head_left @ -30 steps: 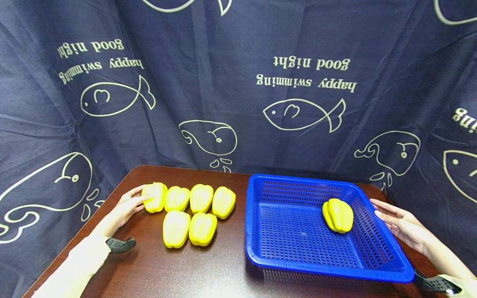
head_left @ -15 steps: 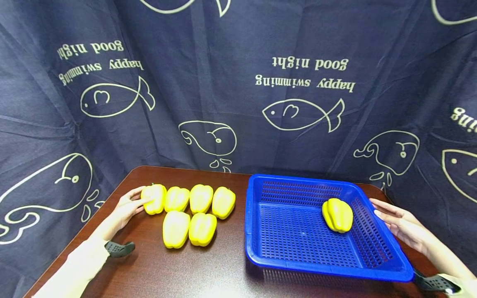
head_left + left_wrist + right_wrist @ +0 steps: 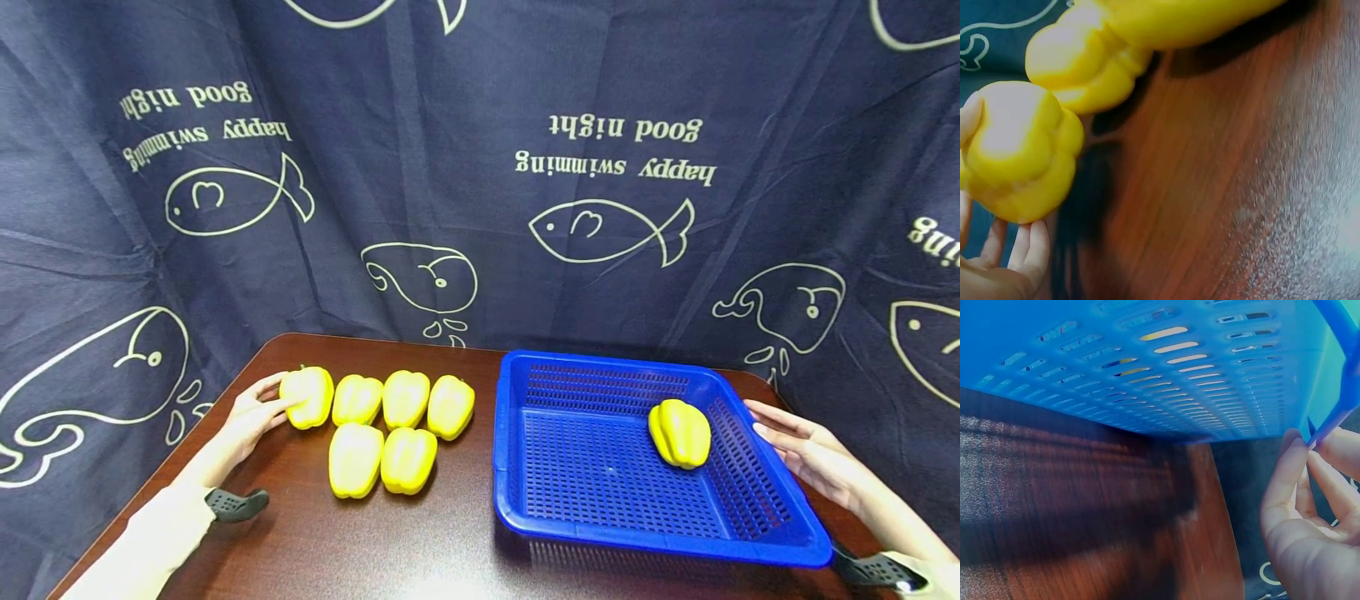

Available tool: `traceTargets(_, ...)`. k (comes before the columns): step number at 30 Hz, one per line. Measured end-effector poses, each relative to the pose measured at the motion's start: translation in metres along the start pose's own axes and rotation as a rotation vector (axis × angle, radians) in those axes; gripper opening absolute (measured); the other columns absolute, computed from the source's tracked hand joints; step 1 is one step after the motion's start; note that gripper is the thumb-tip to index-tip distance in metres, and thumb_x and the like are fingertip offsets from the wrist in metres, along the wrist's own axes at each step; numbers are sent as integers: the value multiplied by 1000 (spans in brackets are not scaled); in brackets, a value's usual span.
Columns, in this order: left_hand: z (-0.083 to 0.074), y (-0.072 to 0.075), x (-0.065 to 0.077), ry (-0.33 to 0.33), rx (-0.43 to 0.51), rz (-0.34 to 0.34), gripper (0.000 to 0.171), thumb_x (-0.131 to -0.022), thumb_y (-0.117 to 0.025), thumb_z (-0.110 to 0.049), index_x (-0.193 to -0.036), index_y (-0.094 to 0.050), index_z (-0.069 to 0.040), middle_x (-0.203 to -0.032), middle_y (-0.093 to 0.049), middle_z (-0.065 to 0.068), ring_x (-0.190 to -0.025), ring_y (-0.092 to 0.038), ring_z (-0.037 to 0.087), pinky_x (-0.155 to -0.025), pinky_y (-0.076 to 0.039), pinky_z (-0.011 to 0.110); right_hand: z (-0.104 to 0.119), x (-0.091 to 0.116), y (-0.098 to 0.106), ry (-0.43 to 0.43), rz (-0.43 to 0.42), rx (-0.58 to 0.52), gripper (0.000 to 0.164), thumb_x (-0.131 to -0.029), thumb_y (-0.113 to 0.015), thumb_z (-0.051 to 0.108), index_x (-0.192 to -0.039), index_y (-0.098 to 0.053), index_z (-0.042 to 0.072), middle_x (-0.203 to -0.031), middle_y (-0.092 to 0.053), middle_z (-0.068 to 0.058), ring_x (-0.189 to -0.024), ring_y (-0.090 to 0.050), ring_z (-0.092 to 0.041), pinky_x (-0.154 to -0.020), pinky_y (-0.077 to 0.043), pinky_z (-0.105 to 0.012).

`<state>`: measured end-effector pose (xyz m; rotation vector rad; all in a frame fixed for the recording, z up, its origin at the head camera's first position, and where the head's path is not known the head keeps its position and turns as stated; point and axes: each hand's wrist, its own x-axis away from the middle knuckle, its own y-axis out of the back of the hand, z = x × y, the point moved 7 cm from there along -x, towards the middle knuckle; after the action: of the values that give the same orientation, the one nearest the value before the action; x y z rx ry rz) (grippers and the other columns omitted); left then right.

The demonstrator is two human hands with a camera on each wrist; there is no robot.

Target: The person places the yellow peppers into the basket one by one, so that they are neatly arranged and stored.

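My left hand grips a yellow bell pepper at the left end of the back row. In the left wrist view, thumb and fingers lie around this pepper, and a shadow shows beside it on the table. Several more yellow bell peppers stand to its right, among them one close by and one in the front row. At the right, my right hand pinches the rim of a blue plastic basket. A single yellow bell pepper lies inside, near the basket's right wall.
The dark brown wooden table carries everything. Behind it hangs a navy curtain printed with fish and whales. The basket's perforated side wall fills the top of the right wrist view.
The pepper in my left hand has shifted slightly left, and a small gap now separates it from its neighbour. My right hand and the basket stay in place.
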<state>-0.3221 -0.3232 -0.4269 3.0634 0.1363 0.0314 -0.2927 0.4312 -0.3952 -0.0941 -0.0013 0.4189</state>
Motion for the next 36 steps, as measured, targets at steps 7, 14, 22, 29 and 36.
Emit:
traceTargets(7,-3,4,-1,-53,89,-3,45,-85,-71,-10,-123,-51,-25,-92,-59,-24,-81,-63,-5,-70,-55,16,0,0,-2,17,32,-40,48,-102,-33,-2,-126,-61,28,-121,-66,14,-104,-67,-10,-82,-56,-25)
traceTargets(14,-31,-2,10,-64,77,-32,41,-89,-67,-11,-123,-47,-23,-88,-59,-28,-81,-61,-9,-69,-53,12,1,0,0,0,7,-18,47,-102,-34,-1,-125,-61,29,-120,-66,15,-103,-67,-10,-81,-57,-25)
traceTargets(22,-59,-12,22,-94,149,-35,35,-90,-63,-1,-106,-51,-30,-87,-62,-26,-79,-62,-7,-67,-54,14,2,0,1,-3,-3,-11,47,-102,-35,-1,-125,-62,30,-120,-66,15,-102,-68,-9,-80,-57,-25)
traceTargets(29,-72,-25,30,-123,141,-16,32,-91,-60,-2,-111,-50,-26,-89,-62,-24,-80,-62,-7,-68,-54,14,1,0,-1,8,22,-29,48,-102,-34,-2,-126,-61,29,-121,-66,14,-103,-67,-10,-81,-56,-24)
traceTargets(36,-79,-41,33,-130,104,10,31,-92,-61,-6,-111,-51,-29,-92,-60,-24,-85,-61,-6,-71,-54,13,1,0,-3,21,44,-63,48,-101,-32,-3,-127,-61,26,-121,-66,11,-105,-67,-11,-83,-56,-25)
